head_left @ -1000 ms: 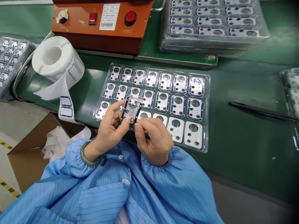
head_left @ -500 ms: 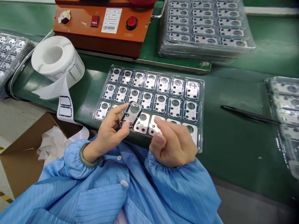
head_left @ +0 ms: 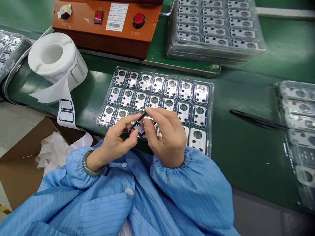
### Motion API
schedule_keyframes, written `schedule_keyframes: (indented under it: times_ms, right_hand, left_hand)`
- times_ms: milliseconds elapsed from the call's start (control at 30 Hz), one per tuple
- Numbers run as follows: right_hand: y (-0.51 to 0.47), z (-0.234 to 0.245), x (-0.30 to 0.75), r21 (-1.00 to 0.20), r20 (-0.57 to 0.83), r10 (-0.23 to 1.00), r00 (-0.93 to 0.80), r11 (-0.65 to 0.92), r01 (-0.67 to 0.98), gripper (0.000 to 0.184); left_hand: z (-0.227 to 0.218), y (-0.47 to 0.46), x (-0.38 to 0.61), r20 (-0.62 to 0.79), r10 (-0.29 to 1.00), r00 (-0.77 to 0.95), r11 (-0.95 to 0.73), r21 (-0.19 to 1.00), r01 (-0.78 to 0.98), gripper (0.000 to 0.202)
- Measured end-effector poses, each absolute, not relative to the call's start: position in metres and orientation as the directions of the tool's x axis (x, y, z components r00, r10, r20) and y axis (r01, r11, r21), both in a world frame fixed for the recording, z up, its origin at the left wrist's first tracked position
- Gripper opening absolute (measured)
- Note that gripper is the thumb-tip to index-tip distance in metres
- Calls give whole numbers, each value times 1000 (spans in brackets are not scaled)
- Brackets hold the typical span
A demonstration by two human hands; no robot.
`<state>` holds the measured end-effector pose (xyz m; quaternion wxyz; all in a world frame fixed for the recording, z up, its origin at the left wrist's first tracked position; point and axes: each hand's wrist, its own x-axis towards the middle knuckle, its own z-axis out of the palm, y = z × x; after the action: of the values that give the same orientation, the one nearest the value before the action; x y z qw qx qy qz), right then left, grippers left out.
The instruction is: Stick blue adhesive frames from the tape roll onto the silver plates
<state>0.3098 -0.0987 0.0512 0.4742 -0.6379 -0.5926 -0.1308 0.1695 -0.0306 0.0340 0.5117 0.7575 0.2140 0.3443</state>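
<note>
My left hand [head_left: 114,141] pinches a small metal plate with a dark blue frame-shaped gasket [head_left: 140,127] between thumb and fingers. My right hand [head_left: 167,137] grips the same plate from the other side, its thumb and forefinger on the upper edge. Both hands hold it just above the lower row of a clear plastic tray [head_left: 211,114]. The tray carries several rows of similar metal plates in pockets. Most plates in its top two rows show blue-edged frames, while the lower-right plates look bare. My hands hide part of the bottom row.
A label roll [head_left: 56,57] with a hanging strip of dark frames [head_left: 66,111] sits left of the tray. Black tweezers [head_left: 256,118] lie on the green bench to the right. Behind stand an orange control box [head_left: 105,29] and stacked trays [head_left: 216,29]. A cardboard box [head_left: 22,170] holds white backing paper.
My right hand has moved back from over the bottom row of the tray and taken hold of the plate alongside my left hand. The plate now lies flatter and lower.
</note>
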Motion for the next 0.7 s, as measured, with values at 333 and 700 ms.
schedule_keyframes:
  times_ms: [333, 700]
  right_hand:
    - [-97, 53, 309, -544, 716, 597, 361, 153, 825, 18]
    - [-104, 47, 308, -560, 703, 597, 386, 129, 819, 17]
  left_hand:
    - [34, -32, 172, 349, 665, 660, -450, 893, -18, 41]
    - [39, -32, 177, 395, 615, 683, -476, 876, -79, 39]
